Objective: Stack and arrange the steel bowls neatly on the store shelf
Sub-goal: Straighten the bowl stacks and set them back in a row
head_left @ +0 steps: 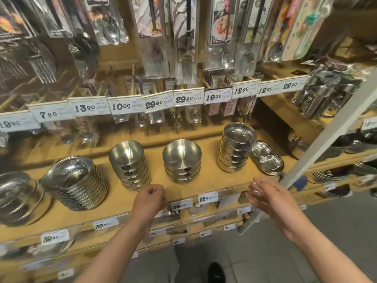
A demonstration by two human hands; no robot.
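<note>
So on the wooden shelf [214,187] going left to right: a low pile of wide steel dishes [17,198] cut off by the frame edge, then a tall leaning stack of shallow bowls [75,182] sitting close to it. Next is a stack of deeper bowls [130,165] tilting back, a decent bare gap, then a shorter bowl stack [182,161] roughly mid-shelf, another gap, and a stack of straight-walled bowls [236,148] with little divided trays [267,159] touching its right side. The left hand [150,202] is at the shelf's front edge just below the deeper stack, fingers curled in, its grip holding nothing I can see. The right hand [271,198] hovers at the front lip further right, fingers straight and loose, empty. Plenty of bare board along the front strip between stacks. A white upright post [318,139] closes off the right end.
</note>
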